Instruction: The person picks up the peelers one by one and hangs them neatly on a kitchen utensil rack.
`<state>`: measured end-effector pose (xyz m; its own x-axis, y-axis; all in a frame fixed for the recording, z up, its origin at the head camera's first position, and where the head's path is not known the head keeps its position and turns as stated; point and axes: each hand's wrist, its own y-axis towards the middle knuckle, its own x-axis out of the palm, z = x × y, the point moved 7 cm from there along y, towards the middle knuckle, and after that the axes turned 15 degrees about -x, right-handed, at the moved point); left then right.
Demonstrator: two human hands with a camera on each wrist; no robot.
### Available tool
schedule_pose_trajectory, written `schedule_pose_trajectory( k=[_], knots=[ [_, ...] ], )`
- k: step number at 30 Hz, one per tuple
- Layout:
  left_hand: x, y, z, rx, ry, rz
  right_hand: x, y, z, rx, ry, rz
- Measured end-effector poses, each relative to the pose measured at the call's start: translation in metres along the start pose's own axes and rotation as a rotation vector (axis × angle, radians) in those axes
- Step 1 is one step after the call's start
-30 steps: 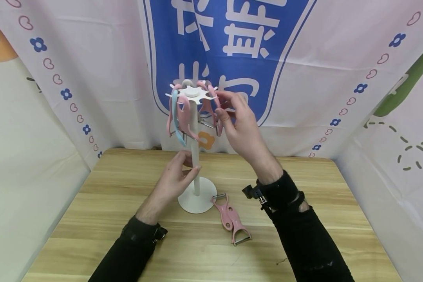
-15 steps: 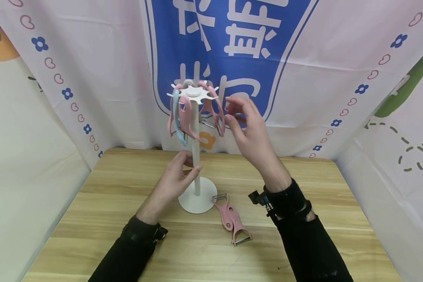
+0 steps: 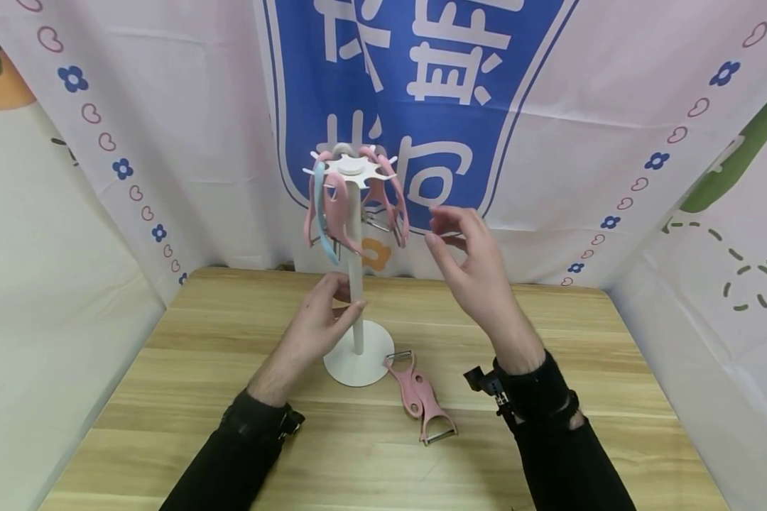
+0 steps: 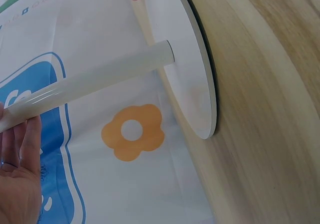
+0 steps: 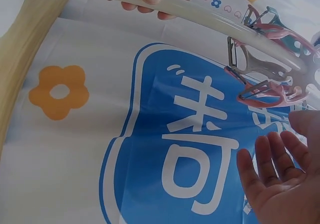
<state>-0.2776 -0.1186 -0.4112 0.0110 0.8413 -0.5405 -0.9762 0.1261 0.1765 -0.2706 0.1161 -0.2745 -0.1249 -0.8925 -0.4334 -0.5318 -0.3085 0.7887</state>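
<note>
A white stand (image 3: 354, 262) with a round base and a hooked top rises from the table. My left hand (image 3: 316, 316) holds its pole between thumb and fingers; the left wrist view shows the fingers against the pole (image 4: 100, 78). Y-shaped peelers hang from the hooks: several pink peelers (image 3: 335, 206), a blue peeler (image 3: 321, 213) and a grey peeler (image 5: 260, 66). To the right of the hanging peelers, my right hand (image 3: 473, 270) is in the air, fingers loosely bent around nothing. In the right wrist view its palm (image 5: 287, 194) faces up beneath the peelers.
Two pink peelers lie on the wooden table (image 3: 230, 355) right of the stand's base: an upper peeler (image 3: 405, 390) beside the base's edge and a lower peeler (image 3: 433, 411) touching it. A printed cloth (image 3: 550, 177) hangs behind the table.
My right hand has let go of a pink peeler, which hangs on the stand, and has moved right and down. The left hand stays on the pole.
</note>
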Motion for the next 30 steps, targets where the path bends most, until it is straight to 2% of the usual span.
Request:
schedule_pose_trajectory(
  k=[9, 21, 30],
  knots=[
    [-0.001, -0.001, 0.0, -0.011, -0.001, -0.001, 0.001, -0.025, 0.009, 0.053, -0.015, -0.058],
    [0.0, -0.001, 0.002, -0.013, -0.001, -0.004, 0.013, -0.06, 0.019, 0.101, -0.073, -0.219],
    [0.0, -0.001, 0.0, -0.026, 0.01, -0.003, 0.021, -0.08, 0.026, 0.148, -0.06, -0.324]
  ],
)
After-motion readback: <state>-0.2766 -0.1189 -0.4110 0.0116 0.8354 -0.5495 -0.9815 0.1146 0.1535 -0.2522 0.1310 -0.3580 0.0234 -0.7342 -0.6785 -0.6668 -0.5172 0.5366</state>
